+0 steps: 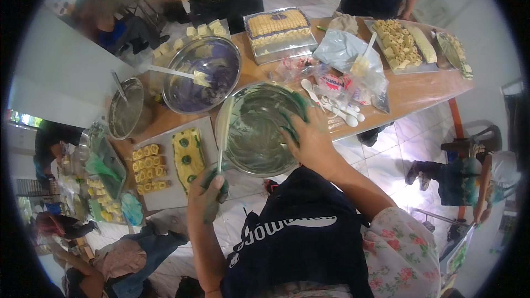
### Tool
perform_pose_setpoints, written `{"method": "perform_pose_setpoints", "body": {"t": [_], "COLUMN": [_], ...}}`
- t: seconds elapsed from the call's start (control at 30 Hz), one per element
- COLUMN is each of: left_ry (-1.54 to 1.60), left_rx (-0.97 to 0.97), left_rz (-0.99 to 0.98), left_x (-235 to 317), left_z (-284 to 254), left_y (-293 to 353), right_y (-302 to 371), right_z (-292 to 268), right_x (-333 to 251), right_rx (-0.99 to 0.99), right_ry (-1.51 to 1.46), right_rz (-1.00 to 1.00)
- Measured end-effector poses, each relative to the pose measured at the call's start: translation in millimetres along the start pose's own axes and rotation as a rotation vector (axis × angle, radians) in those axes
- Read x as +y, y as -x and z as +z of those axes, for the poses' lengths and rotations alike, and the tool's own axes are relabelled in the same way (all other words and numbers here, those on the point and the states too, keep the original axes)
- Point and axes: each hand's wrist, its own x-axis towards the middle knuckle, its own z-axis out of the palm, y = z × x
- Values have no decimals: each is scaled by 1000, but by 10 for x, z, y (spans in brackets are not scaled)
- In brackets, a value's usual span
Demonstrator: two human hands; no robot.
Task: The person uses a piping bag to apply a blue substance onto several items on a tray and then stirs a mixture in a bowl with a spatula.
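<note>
A steel mixing bowl [265,157], its inside streaked with green cream, stands in front of me. My right hand [310,135] reaches over its right rim, fingers apart and smeared with green, and touches the inner wall. My left hand [208,190], also stained green, is closed around the handle of a spatula [224,127]. The spatula stands nearly upright along the bowl's left rim, with pale cream on its blade.
Beyond lies a larger bowl [176,96] with purple cream and a spatula. A decorated yellow cake [279,30] stands at the back. White measuring spoons [345,116] lie right of my bowl. Left are a pot [118,116] and a board [207,138] of rolls. Several people stand around.
</note>
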Motion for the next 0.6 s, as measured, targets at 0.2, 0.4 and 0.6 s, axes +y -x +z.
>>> {"method": "perform_pose_setpoints", "body": {"t": [0.2,0.4,0.6], "left_ry": [397,618,328], "left_rx": [-158,-304,-174], "left_rz": [-131,-144,-177], "left_x": [-105,-93,98], "left_z": [43,68,246], "left_y": [-28,-5,100], "right_y": [28,-3,92], "right_z": [21,66,158], "right_x": [37,-21,-12], "right_rx": [97,95,-113], "right_ry": [-65,70,263], "right_rz": [-88,-135,-240]}}
